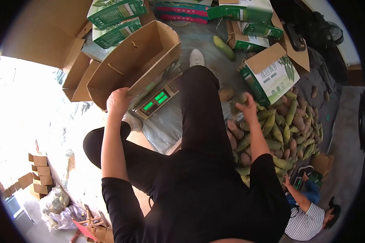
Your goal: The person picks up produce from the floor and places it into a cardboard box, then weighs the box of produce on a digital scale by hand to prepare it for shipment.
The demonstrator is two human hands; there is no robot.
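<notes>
An open cardboard box [150, 48] with rope loops inside stands tilted on a scale [156, 99] whose display glows green. My left hand [118, 101] is closed on the near left edge of this box. To the right, beside a large pile of green and brownish radishes [275, 129], my right hand [247, 106] has its fingers curled round a greenish radish [238, 103], blurred by motion. A rounder brownish one [226, 94] lies just left of it.
Green-and-white printed boxes [269, 75] stand at the upper right, others [115, 16] at the upper left. A long green radish [224, 47] lies on the sheet. Another person [306, 220] sits at the lower right. Plastic bags [59, 208] lie lower left.
</notes>
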